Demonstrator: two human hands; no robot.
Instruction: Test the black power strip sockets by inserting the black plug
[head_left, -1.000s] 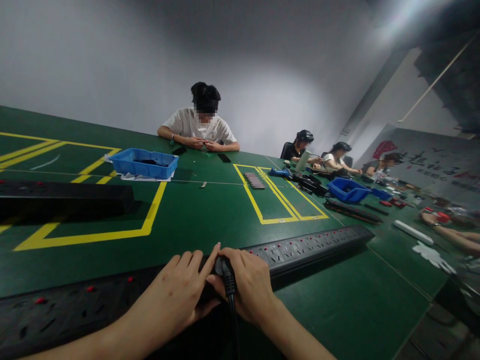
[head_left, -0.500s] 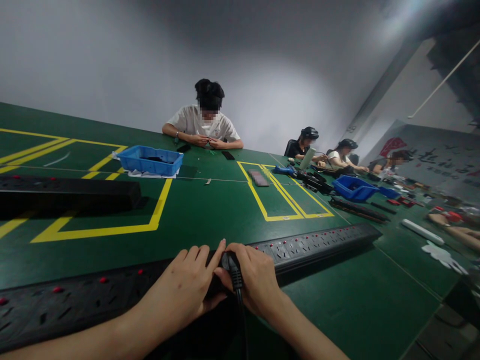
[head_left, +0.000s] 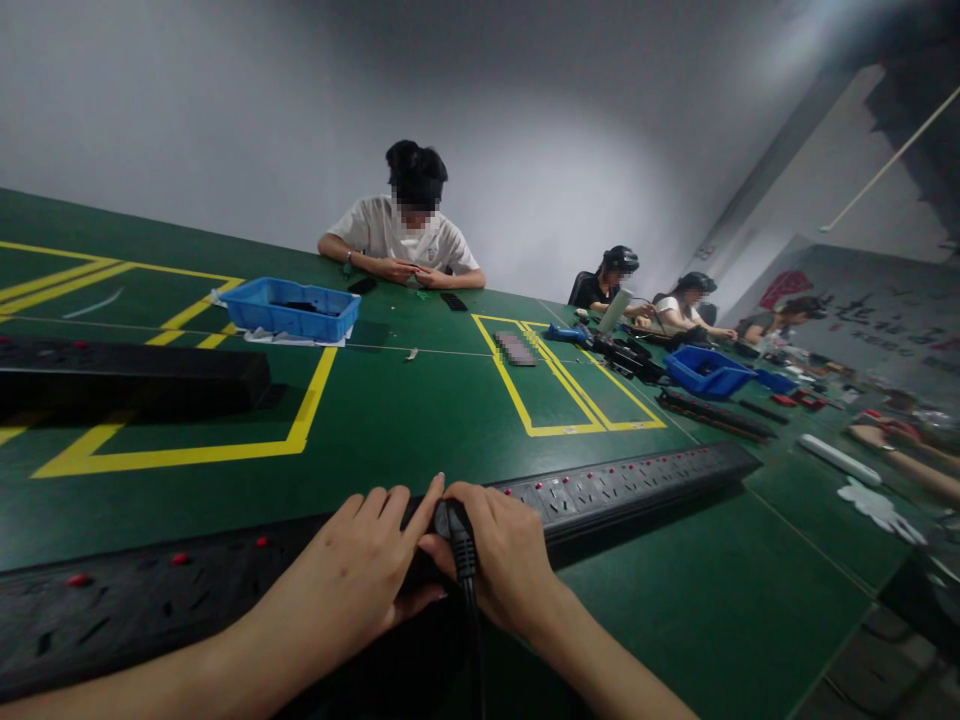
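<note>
A long black power strip (head_left: 622, 485) with red switches lies across the green table (head_left: 420, 420) in front of me. My right hand (head_left: 506, 555) is closed round a black plug (head_left: 454, 528) whose cable runs down toward me; the plug sits at the strip's sockets. My left hand (head_left: 360, 575) rests on the strip just left of the plug, its index finger stretched out and touching the plug's top, the other fingers curled loosely on the strip.
A second black power strip (head_left: 127, 375) lies at the left inside yellow floor-tape lines. A blue bin (head_left: 289, 310) stands farther back. A person in a white shirt (head_left: 401, 240) sits across; other people work at the right by another blue bin (head_left: 705, 372).
Both hands stay on the plug and strip. Only the view has shifted slightly as my head moved.
</note>
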